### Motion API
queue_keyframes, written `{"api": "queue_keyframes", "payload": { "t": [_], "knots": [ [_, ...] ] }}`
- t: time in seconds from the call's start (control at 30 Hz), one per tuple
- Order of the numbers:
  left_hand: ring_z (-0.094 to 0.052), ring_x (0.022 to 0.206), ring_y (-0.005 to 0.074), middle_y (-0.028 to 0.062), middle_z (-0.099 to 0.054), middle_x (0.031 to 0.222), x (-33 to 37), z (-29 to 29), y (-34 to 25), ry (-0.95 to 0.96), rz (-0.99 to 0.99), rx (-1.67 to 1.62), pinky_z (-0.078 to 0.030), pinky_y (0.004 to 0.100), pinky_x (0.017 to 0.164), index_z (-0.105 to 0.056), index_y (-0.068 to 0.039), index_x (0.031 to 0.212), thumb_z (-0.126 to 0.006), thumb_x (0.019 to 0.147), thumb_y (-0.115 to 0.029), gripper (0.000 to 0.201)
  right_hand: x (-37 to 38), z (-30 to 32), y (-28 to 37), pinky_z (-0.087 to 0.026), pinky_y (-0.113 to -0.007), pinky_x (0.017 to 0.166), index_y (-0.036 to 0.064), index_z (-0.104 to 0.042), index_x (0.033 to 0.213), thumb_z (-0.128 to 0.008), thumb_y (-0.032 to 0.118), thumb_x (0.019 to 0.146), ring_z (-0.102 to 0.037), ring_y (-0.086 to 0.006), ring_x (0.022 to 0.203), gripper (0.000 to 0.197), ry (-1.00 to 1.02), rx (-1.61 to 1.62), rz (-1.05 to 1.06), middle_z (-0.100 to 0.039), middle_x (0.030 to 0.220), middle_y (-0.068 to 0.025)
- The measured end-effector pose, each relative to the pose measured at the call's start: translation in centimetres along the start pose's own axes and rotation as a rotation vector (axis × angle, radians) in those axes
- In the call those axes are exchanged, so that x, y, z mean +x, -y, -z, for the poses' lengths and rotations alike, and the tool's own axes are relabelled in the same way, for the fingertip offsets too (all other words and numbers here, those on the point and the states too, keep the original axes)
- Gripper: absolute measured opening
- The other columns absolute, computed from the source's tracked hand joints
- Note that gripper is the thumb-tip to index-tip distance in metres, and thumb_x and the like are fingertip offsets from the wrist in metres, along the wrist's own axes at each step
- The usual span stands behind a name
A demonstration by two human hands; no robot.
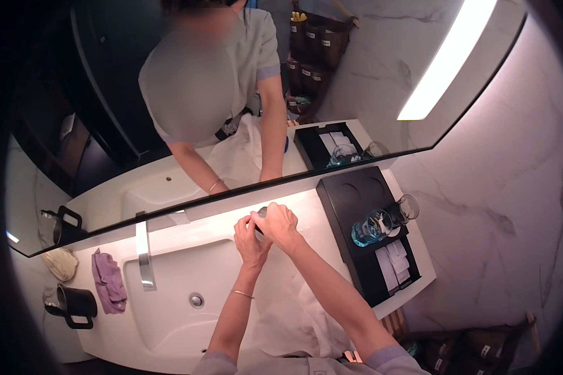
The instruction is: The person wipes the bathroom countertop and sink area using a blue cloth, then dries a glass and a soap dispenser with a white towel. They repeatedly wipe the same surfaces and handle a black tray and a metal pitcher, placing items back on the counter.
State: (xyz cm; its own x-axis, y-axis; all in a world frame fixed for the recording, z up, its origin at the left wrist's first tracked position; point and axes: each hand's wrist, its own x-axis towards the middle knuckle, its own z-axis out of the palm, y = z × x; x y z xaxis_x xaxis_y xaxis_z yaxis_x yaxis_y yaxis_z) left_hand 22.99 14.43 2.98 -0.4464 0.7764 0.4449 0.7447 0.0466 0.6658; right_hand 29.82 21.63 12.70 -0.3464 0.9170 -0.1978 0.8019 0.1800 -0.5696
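- Together, left hand (251, 240) and right hand (280, 224) close their fingers around a small dark object (261, 220), too hidden to identify, at the mirror's foot behind the basin.
- Smooth white sink (169, 300) has a flat chrome faucet (144, 255).
- Matte black tray (356, 250) carries clear glasses (381, 220); a crumpled purple cloth (109, 282) lies beside a black mug (76, 304).

A big wall mirror (356, 75) hangs over a long white counter (306, 206) with a sink (169, 300). The white marble wall (500, 206) glows under a bright strip light (447, 59).
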Motion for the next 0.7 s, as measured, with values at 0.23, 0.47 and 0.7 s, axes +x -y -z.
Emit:
{"api": "queue_keyframes", "payload": {
  "t": [0.23, 0.47, 0.7],
  "knots": [
    [-0.045, 0.119, 0.0300, 0.0070, -0.050, 0.126, 4.5, 3.2, 6.0, 0.454, -0.301, -0.101, -0.037, 0.0457, 0.097, -0.048, -0.010, 0.130, -0.091, 0.050, -0.031, 0.093, 3.3, 1.7, -3.6, -0.050, -0.044, 0.081, -0.0051, -0.061, 0.108, -0.065, 0.018, 0.071, -0.062, -0.0407, 0.088, 0.044, 0.304, -0.078, 0.683, -0.065, 0.086, -0.0243],
    [-0.048, 0.112, 0.0332, 0.0137, -0.050, 0.120, 0.6, -0.2, -0.1, 0.077, 0.087, -0.013, -0.039, 0.0456, 0.093, -0.048, -0.005, 0.123, -0.090, 0.049, -0.031, 0.089, 3.6, 2.1, -1.6, -0.051, -0.045, 0.072, -0.0062, -0.061, 0.083, -0.066, 0.020, 0.072, -0.062, -0.0433, 0.080, 0.029, 0.307, -0.208, 0.546, -0.063, 0.078, -0.0261],
    [-0.051, 0.111, 0.0279, 0.0054, -0.057, 0.117, 3.6, 0.8, 0.7, 0.069, -0.181, 0.061, -0.041, 0.0379, 0.088, -0.054, -0.008, 0.124, -0.084, 0.059, -0.012, 0.072, 6.1, 1.8, -3.1, -0.051, -0.049, 0.077, -0.0034, -0.063, 0.087, -0.067, 0.020, 0.076, -0.062, -0.0432, 0.089, 0.026, 0.156, -0.181, 0.514, -0.064, 0.090, -0.0247]
  ]
}}
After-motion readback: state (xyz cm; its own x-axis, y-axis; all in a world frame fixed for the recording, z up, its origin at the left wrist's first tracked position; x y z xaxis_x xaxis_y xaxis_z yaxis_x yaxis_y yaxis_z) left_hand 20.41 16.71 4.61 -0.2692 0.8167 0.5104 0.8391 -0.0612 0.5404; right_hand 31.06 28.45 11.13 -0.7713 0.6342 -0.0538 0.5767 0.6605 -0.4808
